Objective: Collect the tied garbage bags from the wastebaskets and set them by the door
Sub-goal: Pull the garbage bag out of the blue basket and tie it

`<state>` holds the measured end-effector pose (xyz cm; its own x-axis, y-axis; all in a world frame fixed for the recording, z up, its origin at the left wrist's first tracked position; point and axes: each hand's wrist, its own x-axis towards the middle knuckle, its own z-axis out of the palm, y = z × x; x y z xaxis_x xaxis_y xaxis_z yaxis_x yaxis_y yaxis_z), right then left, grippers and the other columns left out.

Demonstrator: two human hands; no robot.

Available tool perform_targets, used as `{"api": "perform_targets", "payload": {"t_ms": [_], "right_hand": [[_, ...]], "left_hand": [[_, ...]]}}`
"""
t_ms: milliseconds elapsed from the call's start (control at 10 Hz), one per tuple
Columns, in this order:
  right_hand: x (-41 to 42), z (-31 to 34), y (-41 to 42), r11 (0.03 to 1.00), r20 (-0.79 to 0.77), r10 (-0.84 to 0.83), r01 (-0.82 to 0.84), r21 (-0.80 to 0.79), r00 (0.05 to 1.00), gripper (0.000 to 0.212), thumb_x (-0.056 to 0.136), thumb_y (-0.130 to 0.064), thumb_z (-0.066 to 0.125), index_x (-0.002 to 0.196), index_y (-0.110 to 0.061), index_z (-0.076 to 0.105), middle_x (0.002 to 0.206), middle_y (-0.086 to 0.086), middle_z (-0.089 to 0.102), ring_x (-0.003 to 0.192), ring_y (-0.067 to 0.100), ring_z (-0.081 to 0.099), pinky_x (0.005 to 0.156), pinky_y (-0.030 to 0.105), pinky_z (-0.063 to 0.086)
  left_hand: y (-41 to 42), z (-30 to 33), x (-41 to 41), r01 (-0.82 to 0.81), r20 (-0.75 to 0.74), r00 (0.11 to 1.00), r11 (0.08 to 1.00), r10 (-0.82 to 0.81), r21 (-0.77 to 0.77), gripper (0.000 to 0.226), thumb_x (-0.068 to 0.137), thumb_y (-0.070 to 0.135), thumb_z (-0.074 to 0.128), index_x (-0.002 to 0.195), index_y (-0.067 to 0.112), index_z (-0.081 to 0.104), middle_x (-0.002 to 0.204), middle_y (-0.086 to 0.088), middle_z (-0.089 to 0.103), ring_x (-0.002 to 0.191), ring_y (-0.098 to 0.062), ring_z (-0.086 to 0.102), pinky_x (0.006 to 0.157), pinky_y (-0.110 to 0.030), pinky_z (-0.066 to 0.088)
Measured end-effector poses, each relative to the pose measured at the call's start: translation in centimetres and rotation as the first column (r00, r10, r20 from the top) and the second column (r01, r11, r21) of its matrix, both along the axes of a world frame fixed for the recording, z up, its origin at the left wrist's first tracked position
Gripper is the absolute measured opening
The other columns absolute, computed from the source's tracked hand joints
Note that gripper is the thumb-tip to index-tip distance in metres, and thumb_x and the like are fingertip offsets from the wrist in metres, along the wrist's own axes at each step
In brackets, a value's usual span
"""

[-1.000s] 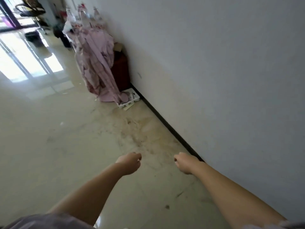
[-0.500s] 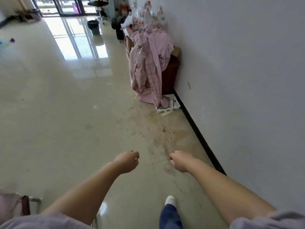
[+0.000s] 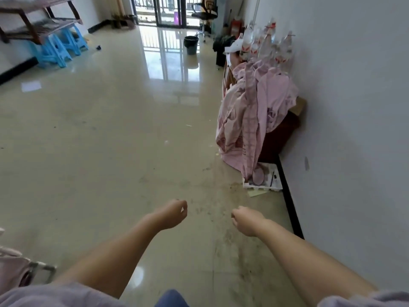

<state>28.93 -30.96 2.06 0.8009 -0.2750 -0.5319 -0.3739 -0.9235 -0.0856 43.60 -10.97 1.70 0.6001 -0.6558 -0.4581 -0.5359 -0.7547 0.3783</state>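
A dark wastebasket (image 3: 191,45) stands far down the room on the shiny floor, near the glass door (image 3: 168,9). A black bag-like heap (image 3: 222,46) lies to its right beside the wall furniture; what it is I cannot tell. My left hand (image 3: 172,213) and my right hand (image 3: 246,220) are stretched out low in front of me over the stained floor. Both have fingers curled in and hold nothing.
A low dark cabinet draped with pink cloth (image 3: 252,116) lines the right wall, with several plastic bottles (image 3: 265,45) on top. A white tray (image 3: 263,180) lies at its near end. Blue stools (image 3: 59,47) and a wooden rack stand far left. An office chair (image 3: 204,14) is by the door.
The view has swung left and up, from the right wall to the whole room and the far door. Both hands have kept their curled pose in front of me.
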Motion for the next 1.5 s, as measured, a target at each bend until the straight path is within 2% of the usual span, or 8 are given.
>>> {"api": "perform_targets", "payload": {"t_ms": [200,400,700,800,1000,1200,1300,1500], "right_hand": [[13.1,-1.4,-3.8,0.996,0.035,0.082,-0.083,0.04,0.996,0.032,0.099,-0.023,0.034,0.116,-0.009,0.058,0.12,0.015,0.056,0.11,0.033,0.056,0.085,0.033,0.045],[28.6,-1.6,-6.8,0.999,0.053,-0.001,-0.002,0.051,0.999,0.028,0.095,-0.021,0.04,0.112,-0.01,0.06,0.114,0.015,0.061,0.103,0.032,0.059,0.086,0.036,0.049],[48.2,-0.3,-13.2,0.998,0.098,-0.036,0.031,0.051,0.994,0.029,0.097,-0.023,0.037,0.112,-0.01,0.057,0.122,0.016,0.056,0.112,0.035,0.056,0.088,0.037,0.045],[54.5,-0.6,-17.0,0.999,0.104,-0.027,0.024,0.034,0.994,0.028,0.097,-0.022,0.037,0.11,-0.009,0.059,0.122,0.015,0.058,0.113,0.032,0.056,0.087,0.033,0.044],[68.5,-1.0,-26.3,0.999,0.096,-0.017,0.012,0.049,0.995,0.03,0.098,-0.022,0.036,0.111,-0.006,0.058,0.118,0.016,0.059,0.107,0.031,0.058,0.075,0.026,0.035],[82.6,0.7,-34.6,0.998,0.086,0.008,-0.013,0.057,0.996,0.03,0.097,-0.021,0.037,0.11,-0.007,0.061,0.11,0.016,0.063,0.102,0.032,0.06,0.075,0.029,0.04],[89.4,0.3,-38.2,0.997,0.051,0.068,-0.07,0.04,0.996,0.031,0.098,-0.02,0.034,0.108,-0.006,0.06,0.113,0.017,0.061,0.102,0.032,0.059,0.075,0.03,0.04],[104.4,-1.6,-44.7,0.998,0.044,0.051,-0.053,0.046,0.998,0.032,0.099,-0.026,0.034,0.109,-0.008,0.058,0.117,0.014,0.061,0.106,0.032,0.058,0.076,0.028,0.037]], "left_hand": [[-2.6,-2.0,10.9,-0.048,-0.017,0.999,0.998,0.048,0.031,0.029,0.096,0.023,0.043,0.119,0.009,0.055,0.12,-0.016,0.055,0.106,-0.032,0.056,0.091,-0.034,0.045],[-5.6,-1.4,26.0,-0.049,-0.002,0.999,0.999,0.049,0.021,0.029,0.096,0.027,0.042,0.118,0.013,0.055,0.12,-0.013,0.056,0.105,-0.031,0.056,0.09,-0.034,0.046],[-14.4,0.0,46.5,0.072,0.037,0.997,0.996,-0.073,0.043,0.031,0.098,0.032,0.04,0.116,0.013,0.056,0.118,-0.013,0.057,0.103,-0.032,0.058,0.09,-0.037,0.048],[-18.4,-0.2,52.1,0.092,0.051,0.994,0.993,-0.096,0.067,0.031,0.098,0.032,0.039,0.118,0.015,0.055,0.12,-0.01,0.057,0.107,-0.031,0.057,0.09,-0.035,0.046],[-27.0,-0.8,65.9,-0.019,0.032,0.999,1.0,0.019,-0.01,0.029,0.097,0.029,0.041,0.114,0.011,0.057,0.118,-0.014,0.058,0.102,-0.031,0.058,0.087,-0.034,0.046],[-34.9,0.1,78.5,-0.109,0.001,0.994,0.993,0.109,-0.05,0.027,0.097,0.026,0.042,0.112,0.009,0.058,0.115,-0.014,0.059,0.101,-0.031,0.058,0.087,-0.032,0.045],[-38.2,-0.3,84.8,-0.106,-0.014,0.994,0.993,0.106,-0.053,0.027,0.097,0.027,0.042,0.111,0.01,0.058,0.115,-0.014,0.059,0.101,-0.031,0.058,0.088,-0.034,0.047],[-45.2,-1.4,99.8,-0.056,0.011,0.998,0.998,0.056,-0.041,0.028,0.097,0.03,0.041,0.111,0.014,0.058,0.118,-0.011,0.06,0.104,-0.031,0.058,0.089,-0.035,0.048]]}}
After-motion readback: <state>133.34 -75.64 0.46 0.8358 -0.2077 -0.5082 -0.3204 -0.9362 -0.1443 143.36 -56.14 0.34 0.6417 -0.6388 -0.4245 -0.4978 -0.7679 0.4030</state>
